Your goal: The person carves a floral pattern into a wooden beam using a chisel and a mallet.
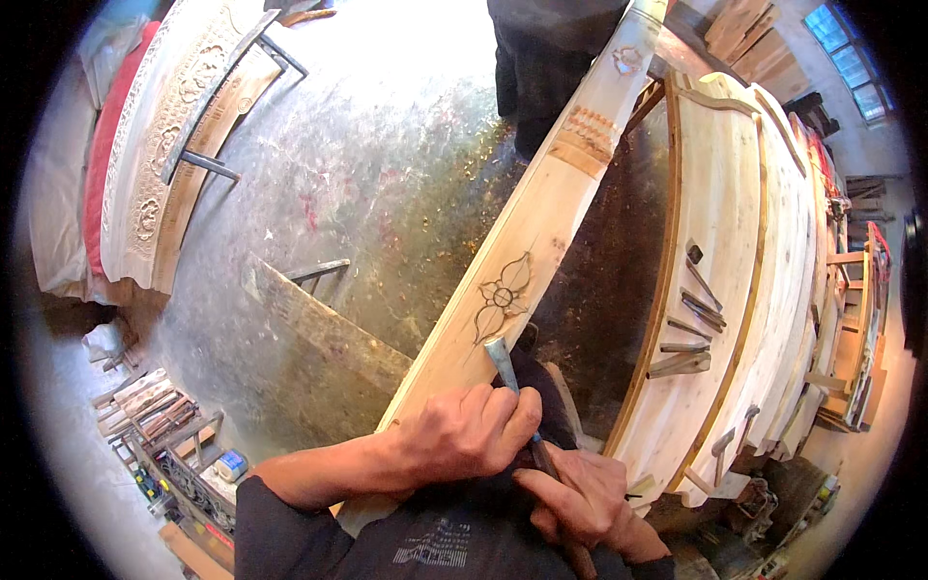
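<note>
My left hand [464, 430] is wrapped round the metal shaft of a carving gouge [501, 362], its wrist resting over a long pale wooden board [435, 362]. Lower on the same tool, my right hand [580, 493] is closed round the dark handle. The gouge's wide tip lies over the board, just below a four-petalled flower [501, 295] drawn in dark lines on the wood. From this view I cannot tell whether the tip touches the surface. Farther up the board are a band of carved, browned wood [583, 140] and another small flower motif [626, 61].
Several hand tools [691, 324] lie on a pale wooden panel [720, 193] at the right. A carved panel [159, 145] leans at far left. A person in dark clothes [546, 68] stands beyond the board. Wood chips litter the floor [387, 184]; a tool rack [184, 435] stands lower left.
</note>
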Demonstrator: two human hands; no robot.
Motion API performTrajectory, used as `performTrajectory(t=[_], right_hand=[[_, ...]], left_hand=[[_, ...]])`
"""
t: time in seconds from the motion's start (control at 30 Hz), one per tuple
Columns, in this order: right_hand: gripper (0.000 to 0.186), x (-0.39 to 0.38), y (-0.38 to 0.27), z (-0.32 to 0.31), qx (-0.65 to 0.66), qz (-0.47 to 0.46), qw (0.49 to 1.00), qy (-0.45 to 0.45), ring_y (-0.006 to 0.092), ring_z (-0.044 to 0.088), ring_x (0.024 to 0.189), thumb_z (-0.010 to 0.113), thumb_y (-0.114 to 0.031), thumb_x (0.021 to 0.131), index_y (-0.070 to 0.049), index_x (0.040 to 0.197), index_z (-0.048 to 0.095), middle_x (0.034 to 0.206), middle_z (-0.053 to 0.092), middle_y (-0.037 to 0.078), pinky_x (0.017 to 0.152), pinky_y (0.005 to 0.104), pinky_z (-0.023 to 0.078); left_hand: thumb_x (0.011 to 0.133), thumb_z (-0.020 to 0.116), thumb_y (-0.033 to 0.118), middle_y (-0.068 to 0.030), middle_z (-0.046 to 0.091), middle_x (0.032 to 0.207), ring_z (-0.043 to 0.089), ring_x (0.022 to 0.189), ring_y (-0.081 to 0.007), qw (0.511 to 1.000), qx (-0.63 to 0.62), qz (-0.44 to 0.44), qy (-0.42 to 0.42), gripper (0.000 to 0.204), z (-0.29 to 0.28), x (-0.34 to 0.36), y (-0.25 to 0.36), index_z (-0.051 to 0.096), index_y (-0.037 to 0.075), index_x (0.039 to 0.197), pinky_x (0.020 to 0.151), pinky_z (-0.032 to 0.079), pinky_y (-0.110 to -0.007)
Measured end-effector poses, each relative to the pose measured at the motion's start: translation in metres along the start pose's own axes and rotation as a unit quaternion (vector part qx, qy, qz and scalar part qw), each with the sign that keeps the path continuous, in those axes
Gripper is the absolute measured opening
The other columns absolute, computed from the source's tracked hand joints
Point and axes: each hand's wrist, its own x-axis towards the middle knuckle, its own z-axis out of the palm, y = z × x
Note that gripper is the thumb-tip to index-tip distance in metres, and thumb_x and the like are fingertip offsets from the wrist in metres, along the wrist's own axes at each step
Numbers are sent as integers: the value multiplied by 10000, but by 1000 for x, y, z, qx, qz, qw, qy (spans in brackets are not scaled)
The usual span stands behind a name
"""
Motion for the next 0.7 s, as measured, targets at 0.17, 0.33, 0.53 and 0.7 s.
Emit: performTrajectory(t=[0.17, 0.33, 0.53, 0.7], right_hand=[[353, 2, -3, -2, -7, 2, 1000, -18, 341, 772, 808, 689, -334, 1024, -15, 1162, 752, 1119, 741, 267, 669, 409, 634], [340, 2, 6, 2, 16, -13, 1000, 3, 358, 776, 842, 685, -323, 1032, -12, 1152, 746, 1090, 743, 257, 712, 430, 650], [368, 1, 4, 1, 17, 4, 1000, -20, 368, 777, 862, 693, -356, 1038, -8, 1145, 741, 1041, 743, 235, 714, 436, 651], [417, 4, 12, 4, 42, -12, 999, 3, 371, 777, 865, 705, -405, 1009, -7, 1131, 735, 1039, 743, 229, 710, 431, 647]], left_hand=[[817, 683, 160, 11, 437, 685, 520, 564, -108, 1000, 4, 0, -3, 295, -1, -2, 0, 677, -21, 1050, 452, 380, -270], [829, 711, 158, 22, 411, 681, 499, 543, -101, 1000, 10, -13, 0, 246, 0, 1, 1, 705, 19, 1032, 455, 395, -285], [829, 711, 156, 20, 425, 684, 512, 552, -99, 1000, 6, -11, -1, 260, 1, 0, 2, 705, 12, 1045, 459, 404, -276], [811, 681, 163, 14, 439, 676, 519, 557, -99, 1000, 17, 0, 7, 280, 4, 1, 0, 681, -15, 1026, 452, 388, -258]])
